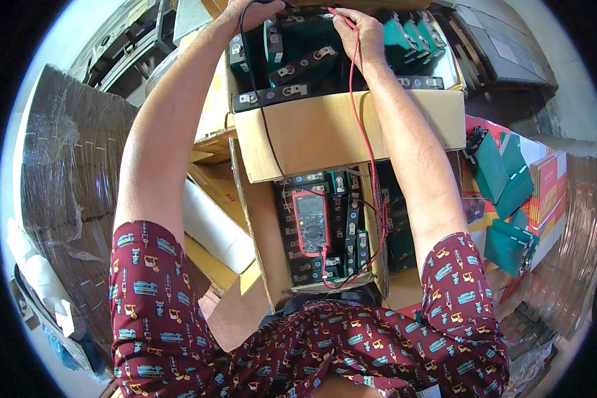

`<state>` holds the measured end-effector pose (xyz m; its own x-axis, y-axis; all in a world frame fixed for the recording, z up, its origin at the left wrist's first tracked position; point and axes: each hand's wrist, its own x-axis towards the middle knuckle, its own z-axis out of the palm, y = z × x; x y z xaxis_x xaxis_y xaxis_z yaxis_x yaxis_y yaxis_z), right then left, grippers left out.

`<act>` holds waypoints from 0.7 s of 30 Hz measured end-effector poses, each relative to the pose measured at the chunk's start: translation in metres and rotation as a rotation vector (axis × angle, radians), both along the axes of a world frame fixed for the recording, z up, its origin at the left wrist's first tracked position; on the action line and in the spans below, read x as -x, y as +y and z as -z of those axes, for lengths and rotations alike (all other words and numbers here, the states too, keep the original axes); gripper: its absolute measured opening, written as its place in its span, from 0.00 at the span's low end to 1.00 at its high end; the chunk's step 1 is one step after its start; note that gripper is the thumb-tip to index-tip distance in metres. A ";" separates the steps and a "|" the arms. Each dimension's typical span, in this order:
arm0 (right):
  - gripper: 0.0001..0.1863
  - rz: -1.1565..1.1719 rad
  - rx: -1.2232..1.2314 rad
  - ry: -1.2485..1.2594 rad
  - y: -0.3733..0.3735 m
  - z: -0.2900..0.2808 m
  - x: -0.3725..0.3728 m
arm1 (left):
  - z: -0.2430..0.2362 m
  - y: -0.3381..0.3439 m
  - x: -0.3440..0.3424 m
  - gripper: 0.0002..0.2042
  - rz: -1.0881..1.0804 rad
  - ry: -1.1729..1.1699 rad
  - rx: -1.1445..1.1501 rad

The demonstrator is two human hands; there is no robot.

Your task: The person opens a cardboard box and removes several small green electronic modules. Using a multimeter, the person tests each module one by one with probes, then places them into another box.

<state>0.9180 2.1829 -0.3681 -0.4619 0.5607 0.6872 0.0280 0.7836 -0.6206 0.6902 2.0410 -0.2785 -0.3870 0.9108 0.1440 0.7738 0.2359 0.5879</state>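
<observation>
Both my arms reach to the far side of an open cardboard box holding dark green battery cells with black tops and metal terminals. My left hand, partly cut off by the upper edge, is closed on the black test probe, whose black lead hangs down. With its fingers pinched, my right hand holds the red test probe over the cells. The red lead runs down to a red and grey multimeter, which lies on more cells in a nearer box. Where the black tip touches is hidden.
Green cells lie loosely on red and white cartons at right. Stacks of flattened cardboard stand at left. A white sheet-like piece leans beside the nearer box. A metal frame is at the far left.
</observation>
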 end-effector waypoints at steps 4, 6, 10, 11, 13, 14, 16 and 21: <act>0.12 -0.007 0.023 -0.005 -0.002 -0.002 -0.001 | -0.004 -0.001 -0.005 0.14 -0.012 -0.008 0.023; 0.12 -0.008 0.031 -0.010 -0.003 -0.004 -0.002 | -0.005 -0.002 -0.006 0.14 -0.026 -0.034 0.034; 0.12 0.000 0.015 -0.013 -0.001 -0.003 -0.003 | -0.007 -0.001 -0.008 0.14 -0.025 -0.006 0.027; 0.12 0.004 0.001 -0.011 -0.001 -0.003 -0.003 | -0.007 -0.001 -0.008 0.14 -0.020 -0.004 0.027; 0.12 0.009 -0.001 -0.013 -0.001 -0.004 -0.003 | -0.007 -0.001 -0.008 0.14 -0.008 0.000 0.024; 0.12 0.009 -0.001 -0.013 -0.003 -0.004 -0.002 | -0.007 -0.001 -0.008 0.14 -0.016 -0.006 0.024; 0.13 0.002 0.041 -0.017 -0.004 -0.004 -0.001 | -0.006 -0.002 -0.007 0.14 -0.032 -0.018 0.023; 0.13 0.001 0.041 -0.024 -0.002 -0.004 -0.002 | -0.008 -0.001 -0.010 0.14 -0.022 0.015 0.023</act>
